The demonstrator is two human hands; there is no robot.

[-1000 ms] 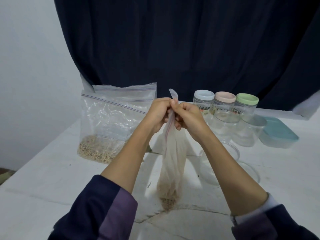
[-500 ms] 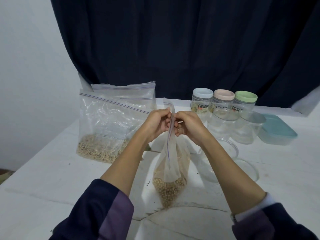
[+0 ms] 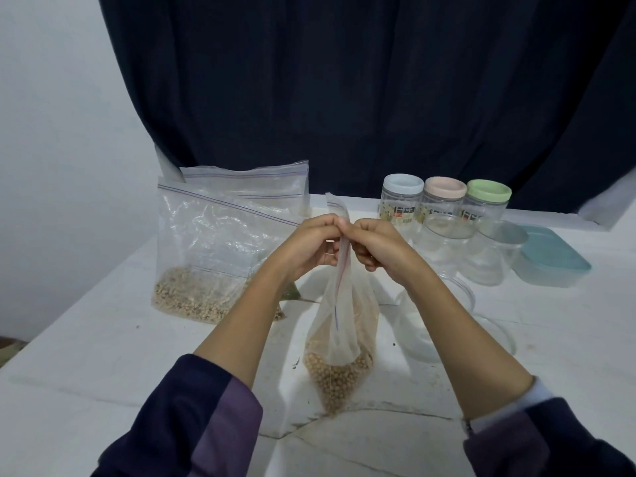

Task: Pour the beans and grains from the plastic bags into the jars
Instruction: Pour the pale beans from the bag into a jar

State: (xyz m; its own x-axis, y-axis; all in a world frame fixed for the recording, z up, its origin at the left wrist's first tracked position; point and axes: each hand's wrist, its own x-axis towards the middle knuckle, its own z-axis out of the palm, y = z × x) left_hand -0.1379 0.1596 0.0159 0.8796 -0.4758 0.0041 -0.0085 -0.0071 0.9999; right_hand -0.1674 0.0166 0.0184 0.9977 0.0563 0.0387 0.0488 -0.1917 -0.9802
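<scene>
A clear zip bag [image 3: 339, 342] with round beige beans in its bottom hangs above the white table [image 3: 103, 366]. My left hand [image 3: 309, 246] and my right hand [image 3: 373, 244] both pinch its zip strip at the top, thumbs close together. Behind on the left stand two more zip bags; the front bag [image 3: 206, 256] holds pale grains. At the back right are three lidded jars: blue lid [image 3: 402, 197], pink lid [image 3: 444, 199], green lid [image 3: 487, 203]. Two open clear jars [image 3: 444, 242] [image 3: 495, 256] stand before them.
A teal-lidded container [image 3: 554, 256] sits at the far right. Clear round glass dishes [image 3: 457, 325] lie on the table right of the hanging bag. A dark curtain hangs behind the table, a white wall at the left.
The bag has turned and settled lower, so the beans now show broadly at its bottom. Both hands came down slightly and keep pinching the zip top.
</scene>
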